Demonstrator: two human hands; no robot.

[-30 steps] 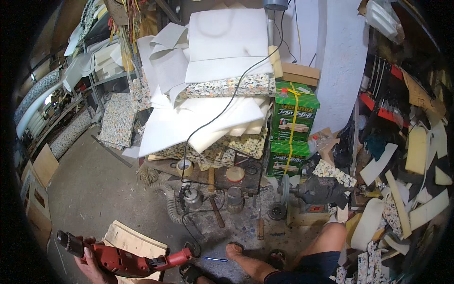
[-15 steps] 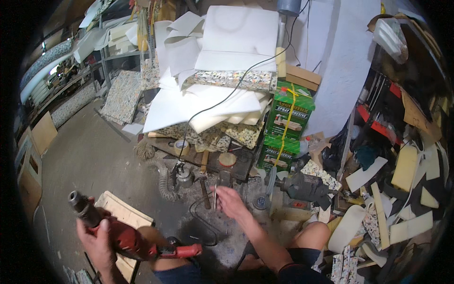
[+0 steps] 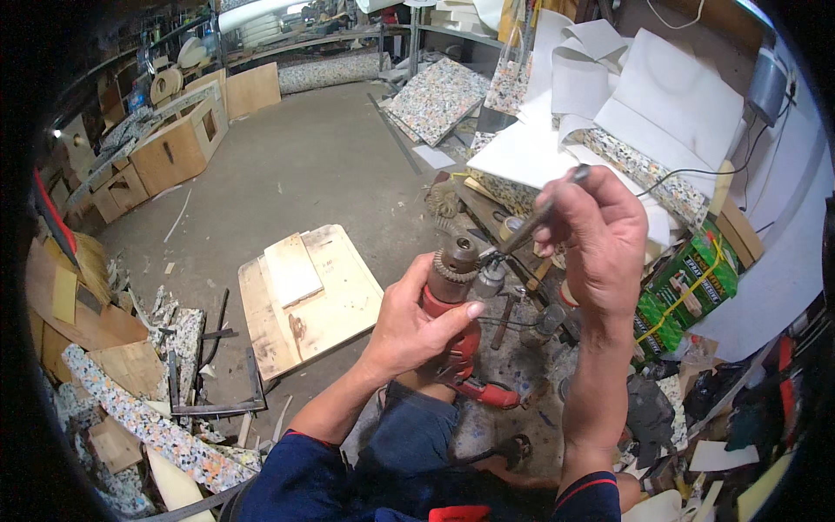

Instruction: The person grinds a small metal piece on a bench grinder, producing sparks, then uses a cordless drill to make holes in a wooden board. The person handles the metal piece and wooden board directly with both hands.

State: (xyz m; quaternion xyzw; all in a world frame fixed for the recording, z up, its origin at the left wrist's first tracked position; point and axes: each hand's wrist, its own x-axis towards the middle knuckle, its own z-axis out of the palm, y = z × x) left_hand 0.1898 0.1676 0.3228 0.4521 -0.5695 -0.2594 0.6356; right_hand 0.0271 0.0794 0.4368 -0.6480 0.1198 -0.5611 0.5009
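Note:
A red power drill (image 3: 470,374) is held upright in my left hand (image 3: 409,326), whose fingers wrap round it just below the metal geared chuck (image 3: 457,270). My right hand (image 3: 600,235), closed on a metal rod (image 3: 532,224), is above and right of the chuck, with the rod angled down to its side; whether the tip touches cannot be told. A pale wooden board (image 3: 339,304) with a smaller piece (image 3: 291,265) on top lies on the floor left of the drill.
White and speckled foam sheets (image 3: 648,104) are piled at upper right beside green boxes (image 3: 687,287). A hammer (image 3: 506,322) lies below them. Foam offcuts (image 3: 148,426) and wood scraps fill the lower left; plywood pieces (image 3: 174,152) stand along the back left.
The view has turned left. My left hand has raised the drill from low left to the middle. My right hand has appeared, taken a metal rod and brought it up to the chuck.

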